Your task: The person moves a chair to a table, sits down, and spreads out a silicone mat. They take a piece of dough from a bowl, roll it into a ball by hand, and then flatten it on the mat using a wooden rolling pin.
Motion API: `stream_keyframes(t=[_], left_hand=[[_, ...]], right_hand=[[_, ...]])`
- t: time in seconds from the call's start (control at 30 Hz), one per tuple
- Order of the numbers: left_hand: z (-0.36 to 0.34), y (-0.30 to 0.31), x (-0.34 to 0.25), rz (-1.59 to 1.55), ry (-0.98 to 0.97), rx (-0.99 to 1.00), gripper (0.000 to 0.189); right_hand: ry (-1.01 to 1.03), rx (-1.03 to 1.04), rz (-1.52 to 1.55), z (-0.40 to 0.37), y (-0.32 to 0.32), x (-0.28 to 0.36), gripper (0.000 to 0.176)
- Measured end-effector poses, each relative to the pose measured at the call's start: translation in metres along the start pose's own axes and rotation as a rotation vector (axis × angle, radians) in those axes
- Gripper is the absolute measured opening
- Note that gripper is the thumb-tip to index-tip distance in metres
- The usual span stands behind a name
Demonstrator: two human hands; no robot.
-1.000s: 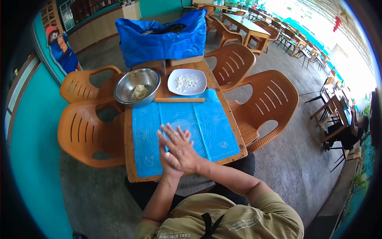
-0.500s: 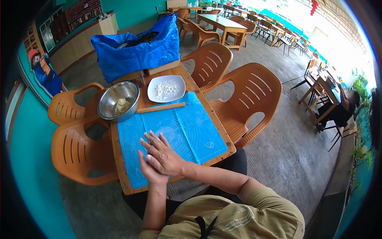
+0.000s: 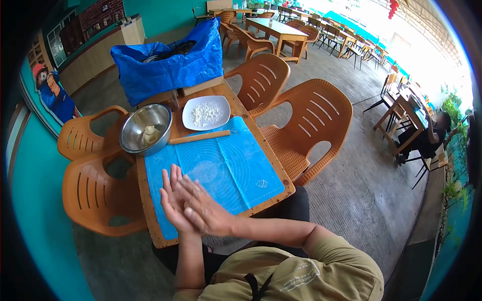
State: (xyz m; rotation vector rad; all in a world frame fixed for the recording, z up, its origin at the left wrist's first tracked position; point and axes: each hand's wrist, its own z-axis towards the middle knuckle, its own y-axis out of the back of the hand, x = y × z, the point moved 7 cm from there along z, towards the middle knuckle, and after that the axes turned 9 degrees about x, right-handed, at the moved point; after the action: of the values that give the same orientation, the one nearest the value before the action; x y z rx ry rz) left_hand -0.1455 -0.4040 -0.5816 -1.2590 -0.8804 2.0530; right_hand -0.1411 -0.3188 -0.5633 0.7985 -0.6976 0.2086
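While pressing right hand [image 3: 210,214] against left hand [image 3: 173,203], bares more of the latter's straightened fingers than before; grips nothing visible, leaving pale dough [image 3: 150,135] in metal bowl [image 3: 132,128], far left.

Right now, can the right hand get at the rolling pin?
Probably yes: the rolling pin lies uncovered, with only bare blue mat between it and the right hand. That hand is against the left hand but looks empty; the metal bowl crowds just one end.
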Motion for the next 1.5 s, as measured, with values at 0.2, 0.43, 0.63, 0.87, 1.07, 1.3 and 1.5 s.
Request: stream_keyframes(t=[0.2,0.43,0.63,0.87,1.07,1.3,1.5], left_hand=[[-0.017,-0.047,0.039,0.17,0.167,0.123,0.062],[0.006,-0.009,0.012,0.168,0.014,-0.055,0.069],[-0.014,-0.035,0.043,0.074,0.246,0.14,0.07],[0.007,-0.022,-0.001,0.509,-0.065,0.109,0.068],[-0.019,-0.042,0.033,0.176,0.202,0.12,0.067],[-0.013,-0.014,0.036,0.394,0.097,0.145,0.067],[-0.017,-0.039,0.016,0.162,0.143,0.069,0.069]], right_hand=[[-0.044,-0.053,0.038,0.024,0.037,-0.009,0.062],[0.152,0.033,0.005,0.003,0.02,0.026,0.065],[-0.023,-0.086,-0.066,0.022,0.057,-0.011,0.063],[0.065,0.079,0.022,0.005,0.027,0.017,0.067],[-0.083,-0.123,0.049,0.014,0.056,-0.03,0.064],[0.116,0.021,-0.013,0.013,0.044,0.025,0.068],[-0.084,0.001,-0.128,0.005,0.041,-0.02,0.067]])
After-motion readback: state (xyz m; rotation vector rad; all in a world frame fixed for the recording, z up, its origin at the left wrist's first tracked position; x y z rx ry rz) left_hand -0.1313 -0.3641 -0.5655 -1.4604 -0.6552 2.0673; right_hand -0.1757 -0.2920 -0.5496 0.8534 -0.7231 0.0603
